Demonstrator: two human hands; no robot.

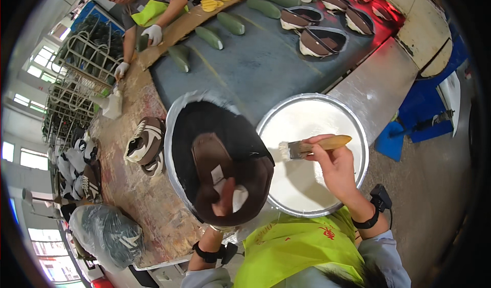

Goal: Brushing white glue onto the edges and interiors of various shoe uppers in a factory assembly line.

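Close in front of me is a dark brown shoe upper [210,157] with a black lining and a whitish lower rim. My left hand [224,200] reaches into its opening and holds it up, fingers partly hidden inside. To its right my right hand [335,168] pinches a flat paintbrush [319,146] with a yellow wooden handle, its bristles coated white. That brush is over a round metal basin [365,157] of white liquid [302,185], and whether the bristles touch the liquid I cannot tell.
Several green sole-shaped pieces [209,37] and brown shoe uppers [321,42] lie on the grey conveyor belt [204,83]. Brown sneakers [146,145] and a plastic-wrapped bundle [107,237] rest on the worn bench [123,175]. A white-gloved co-worker [153,12] works at far left, near a white container [111,105].
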